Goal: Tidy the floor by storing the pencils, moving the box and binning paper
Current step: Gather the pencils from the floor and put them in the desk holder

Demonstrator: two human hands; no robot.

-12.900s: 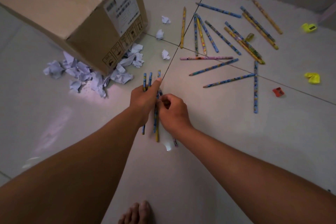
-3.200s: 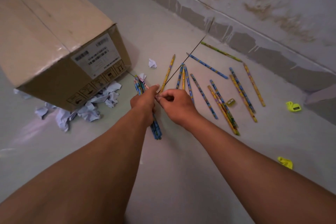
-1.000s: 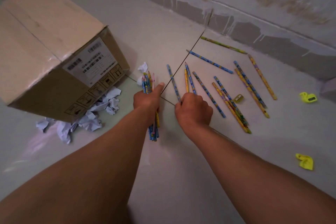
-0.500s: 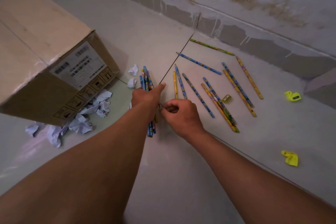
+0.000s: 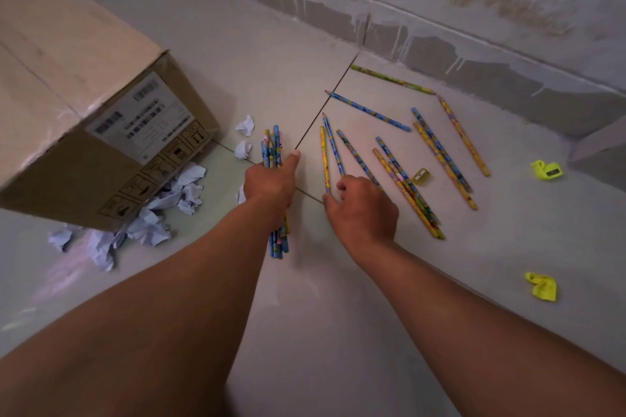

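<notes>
My left hand (image 5: 271, 186) grips a bundle of blue and yellow pencils (image 5: 271, 149) held upright over the floor tiles. My right hand (image 5: 364, 213) is just to its right, fingers spread low over the near ends of a yellow pencil (image 5: 324, 159) and a blue pencil (image 5: 331, 142), holding nothing. Several more loose pencils (image 5: 403, 186) lie scattered to the right. A large cardboard box (image 5: 67, 95) stands at the left, with crumpled white paper (image 5: 152, 223) around its near corner.
A small yellow sharpener (image 5: 421, 176) lies among the pencils. Two bright yellow objects (image 5: 547, 170) (image 5: 542, 285) sit on the floor at the right. Two paper balls (image 5: 244, 137) lie beside the bundle. The stained wall base (image 5: 440, 54) runs along the far side.
My right hand has left the bundle, where it was passing a pencil to my left hand, and has moved right and down onto the loose pencils. The bundle stays in my left hand.
</notes>
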